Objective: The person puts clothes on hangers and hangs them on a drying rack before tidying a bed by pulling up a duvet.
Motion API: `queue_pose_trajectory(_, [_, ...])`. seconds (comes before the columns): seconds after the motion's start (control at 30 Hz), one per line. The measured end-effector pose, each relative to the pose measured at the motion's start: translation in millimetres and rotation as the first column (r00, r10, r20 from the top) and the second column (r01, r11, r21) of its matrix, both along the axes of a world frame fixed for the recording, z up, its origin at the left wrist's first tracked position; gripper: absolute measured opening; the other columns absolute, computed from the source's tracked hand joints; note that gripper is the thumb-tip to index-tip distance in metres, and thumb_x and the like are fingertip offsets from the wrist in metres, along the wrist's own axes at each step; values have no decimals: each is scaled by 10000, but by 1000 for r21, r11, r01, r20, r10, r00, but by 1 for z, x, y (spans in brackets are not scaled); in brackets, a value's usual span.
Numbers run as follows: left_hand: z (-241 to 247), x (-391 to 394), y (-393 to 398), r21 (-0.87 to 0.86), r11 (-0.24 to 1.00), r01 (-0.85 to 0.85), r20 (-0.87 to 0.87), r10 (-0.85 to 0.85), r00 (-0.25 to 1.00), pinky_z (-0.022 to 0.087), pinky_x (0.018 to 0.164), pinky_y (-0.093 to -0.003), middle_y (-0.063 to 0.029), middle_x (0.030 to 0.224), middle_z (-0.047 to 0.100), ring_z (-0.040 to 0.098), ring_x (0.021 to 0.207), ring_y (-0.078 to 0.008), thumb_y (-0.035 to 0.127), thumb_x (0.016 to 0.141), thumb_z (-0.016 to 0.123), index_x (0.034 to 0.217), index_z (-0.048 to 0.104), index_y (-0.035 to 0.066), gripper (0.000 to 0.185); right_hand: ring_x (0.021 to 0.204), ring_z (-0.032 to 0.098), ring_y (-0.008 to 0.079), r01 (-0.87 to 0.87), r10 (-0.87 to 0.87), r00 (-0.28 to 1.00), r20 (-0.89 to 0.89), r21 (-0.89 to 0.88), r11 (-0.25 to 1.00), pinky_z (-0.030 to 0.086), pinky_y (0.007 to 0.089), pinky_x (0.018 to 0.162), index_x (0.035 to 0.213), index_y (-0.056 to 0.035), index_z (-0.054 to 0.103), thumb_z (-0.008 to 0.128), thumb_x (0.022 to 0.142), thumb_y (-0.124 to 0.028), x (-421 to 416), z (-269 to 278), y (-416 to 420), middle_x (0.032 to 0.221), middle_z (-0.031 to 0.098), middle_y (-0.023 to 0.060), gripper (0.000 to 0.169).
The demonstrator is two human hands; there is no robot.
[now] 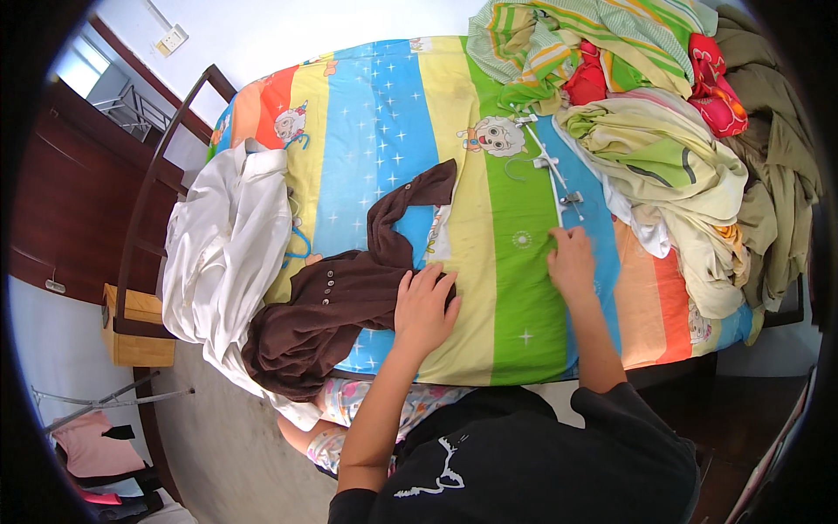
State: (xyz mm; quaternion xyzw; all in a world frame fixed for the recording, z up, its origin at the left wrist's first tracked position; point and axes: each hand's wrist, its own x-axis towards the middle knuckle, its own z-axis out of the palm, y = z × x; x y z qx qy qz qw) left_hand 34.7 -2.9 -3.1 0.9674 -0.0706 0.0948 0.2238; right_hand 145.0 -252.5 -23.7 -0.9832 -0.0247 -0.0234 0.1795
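Observation:
A dark brown long-sleeved knit top [353, 278] with a short row of buttons lies crumpled on the bed, one sleeve bent away from me. My left hand [425, 311] rests on its right end, fingers spread, palm down. Farther right, my right hand [573, 262] has its fingertips at the near end of a white hanger [555, 173] with metal clips, apparently pinching it; slight blur and the hand itself hide the contact. Its wire hook lies to the left on the green stripe. To the left of the brown top, a white shirt [229, 242] hangs over the bed's side.
The bed's striped cartoon cover [458, 354] spreads beneath everything. Heaped bedding and clothes [661, 150] fill its right end. A blue hanger [300, 245] pokes out beside the white shirt. The bed's dark rail [147, 190] rises at left, near a wooden box [141, 327] and clothes rack [118, 399].

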Motion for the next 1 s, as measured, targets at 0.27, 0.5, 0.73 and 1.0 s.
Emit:
queue_pose_trajectory(0.27, [-2,-7,10,-182,983,4,77,11,997,356,1004,-437,-138,1129,572,527,1081,-309,161,821,618,1129,572,49,330,638,574,187,-67,503,732,-460,685,725,462,312,593,869,-34,594,556,734,-46,-69,41,42,719,598,83,141])
queue_pose_trajectory(0.5, [0,-20,20,-682,707,-188,25,279,960,434,901,-354,-170,1089,594,547,1044,-334,103,853,590,1147,554,2,314,673,524,183,-496,847,526,-70,784,373,417,293,594,846,-47,580,515,755,-5,-89,65,72,737,534,62,120])
queue_pose_trajectory(0.73, [26,-57,35,-49,956,-291,164,295,941,285,1049,-490,-153,1204,529,455,1197,-339,208,711,728,1191,543,41,542,857,564,318,-758,758,651,-27,19,652,463,400,706,856,-67,590,568,733,-23,-38,68,76,942,586,111,133])
queue_pose_trajectory(1.0, [2,-61,49,-6,978,-207,208,204,957,460,731,-371,-74,906,582,560,877,-268,77,658,713,910,603,44,277,929,525,329,-757,666,646,374,200,622,443,417,777,966,-73,603,609,783,-108,-10,32,129,974,545,152,187])
